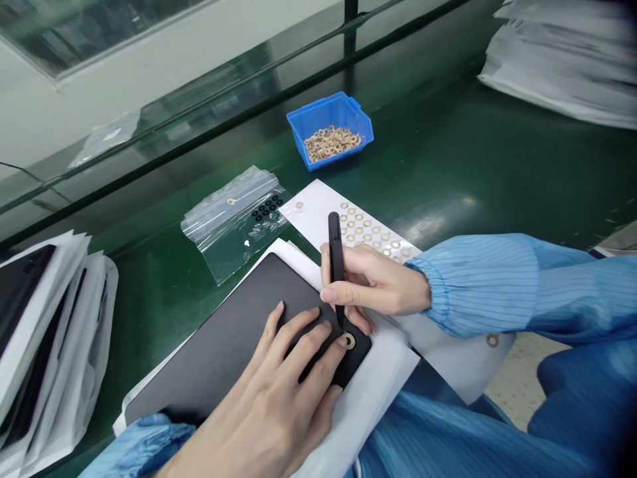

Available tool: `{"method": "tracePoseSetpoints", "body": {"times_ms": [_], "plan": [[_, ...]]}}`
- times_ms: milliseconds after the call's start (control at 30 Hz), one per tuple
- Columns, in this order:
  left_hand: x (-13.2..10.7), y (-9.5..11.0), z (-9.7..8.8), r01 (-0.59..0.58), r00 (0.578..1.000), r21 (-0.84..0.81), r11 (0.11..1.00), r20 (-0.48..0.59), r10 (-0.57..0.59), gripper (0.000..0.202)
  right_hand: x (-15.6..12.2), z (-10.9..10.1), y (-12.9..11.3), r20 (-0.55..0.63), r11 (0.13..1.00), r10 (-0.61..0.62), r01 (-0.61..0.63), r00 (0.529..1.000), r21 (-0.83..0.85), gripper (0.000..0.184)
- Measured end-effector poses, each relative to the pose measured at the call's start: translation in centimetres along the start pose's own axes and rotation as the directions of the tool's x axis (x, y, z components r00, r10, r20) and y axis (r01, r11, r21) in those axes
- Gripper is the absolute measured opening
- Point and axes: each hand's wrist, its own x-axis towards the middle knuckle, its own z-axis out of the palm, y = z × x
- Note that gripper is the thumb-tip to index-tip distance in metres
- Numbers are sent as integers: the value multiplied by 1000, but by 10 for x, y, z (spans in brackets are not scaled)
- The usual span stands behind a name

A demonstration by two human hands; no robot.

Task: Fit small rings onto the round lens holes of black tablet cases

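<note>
A flat black panel (239, 318) lies on white wrapping sheets (383, 372). My left hand (283, 378) rests across it, fingers spread, with one fingertip at the edge of a tan ring (349, 340) near the panel's right corner. Between the thumb and fingers of my right hand (368, 282) is a black pen-shaped tool (336, 252), held nearly upright. Its tip points down at the panel just beside the ring; whether it touches is too fine to tell. Under my right forearm runs a white sheet (318, 212) carrying rows of similar rings.
A blue bin (303, 136) holds many loose tan rings. A clear zip bag (233, 219) with small black rings on it lies left of the sheet. Wrapped panels (54, 358) are stacked at left, white packets (562, 66) at far right, all on a green table (432, 159).
</note>
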Motion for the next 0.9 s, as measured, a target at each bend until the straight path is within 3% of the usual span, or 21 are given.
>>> {"method": "tracePoseSetpoints", "body": {"times_ms": [200,433,900], "plan": [[-4,1,-2,-2,1000,5,1000,3,2,30,-1,0,1,-21,1000,-12,11,1000,-28,24],[-8,1,-2,-19,996,41,999,91,15,33,-2,-2,-2,22,999,-11,12,1000,-40,22],[-3,1,2,-28,1000,6,1000,-4,28,33,-4,0,-1,-13,997,-32,31,999,-65,21]]}}
